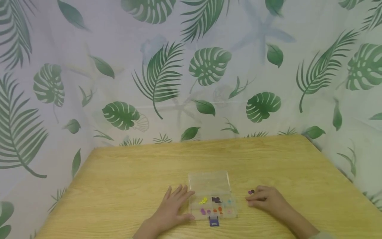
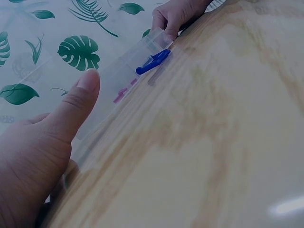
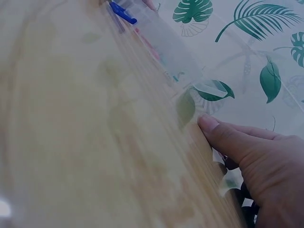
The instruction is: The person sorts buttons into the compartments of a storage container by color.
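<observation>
A clear plastic box point(image 1: 237, 212) lies with its lid point(image 1: 209, 182) raised toward the back and a blue latch point(image 1: 214, 221) at its front. Its compartments hold yellow pieces point(image 1: 204, 200), dark purple pieces point(image 1: 216, 199), lighter purple pieces point(image 1: 203, 211) and orange pieces point(image 1: 220, 209). My left hand point(image 1: 172, 207) rests at the box's left side, fingers spread and thumb by the front corner. To the right of the box, my right hand point(image 1: 267, 200) is low over the table, thumb and forefinger tips together; I cannot tell whether a small piece is between them. Small purple discs point(image 1: 250, 192) lie just beyond its fingers.
The box stands on a wood-grain table point(image 1: 134, 172) near its front. A leaf-printed cloth point(image 1: 167, 126) hangs behind and along both sides of the table.
</observation>
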Demonstrator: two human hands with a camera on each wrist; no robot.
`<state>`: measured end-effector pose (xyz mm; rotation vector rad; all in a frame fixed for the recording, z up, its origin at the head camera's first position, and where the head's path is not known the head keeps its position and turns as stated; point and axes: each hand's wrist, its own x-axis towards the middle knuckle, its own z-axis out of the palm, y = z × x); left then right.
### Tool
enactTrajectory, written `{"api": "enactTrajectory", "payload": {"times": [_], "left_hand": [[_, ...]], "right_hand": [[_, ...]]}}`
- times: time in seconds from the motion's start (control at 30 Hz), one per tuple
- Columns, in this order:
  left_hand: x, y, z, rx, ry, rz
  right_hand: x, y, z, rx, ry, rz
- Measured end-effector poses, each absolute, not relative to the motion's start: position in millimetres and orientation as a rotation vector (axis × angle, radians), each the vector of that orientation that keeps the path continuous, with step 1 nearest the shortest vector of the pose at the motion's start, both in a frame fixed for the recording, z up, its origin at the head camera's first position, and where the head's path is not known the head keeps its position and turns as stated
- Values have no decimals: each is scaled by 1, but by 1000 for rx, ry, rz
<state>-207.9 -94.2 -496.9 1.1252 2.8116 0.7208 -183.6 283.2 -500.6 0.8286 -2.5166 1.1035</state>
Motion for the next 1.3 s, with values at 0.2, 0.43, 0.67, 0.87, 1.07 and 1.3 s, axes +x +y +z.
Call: {"api": "enactTrajectory", "payload": {"times": [0.2,0.43,0.67,0.87,1.07,1.3], "left_hand": [[-207,-94,-496,1137,2818,733],[-208,-95,-497,1128,2815,745],[-209,-95,-499,1150,2827,738],[-209,-94,-498,1156,2821,735],[-209,-94,-497,1154,2808,749],[-209,-96,-498,1131,2799,762]], "right_hand": [[-184,280,-500,828,-2479,1142],[-184,280,-500,795,-2507,1230],[-181,279,-494,657,-2638,1265],[-175,277,-496,589,-2607,1174],[-174,273,-499,736,-2422,1061],[-175,268,-497,918,-2197,871]]}}
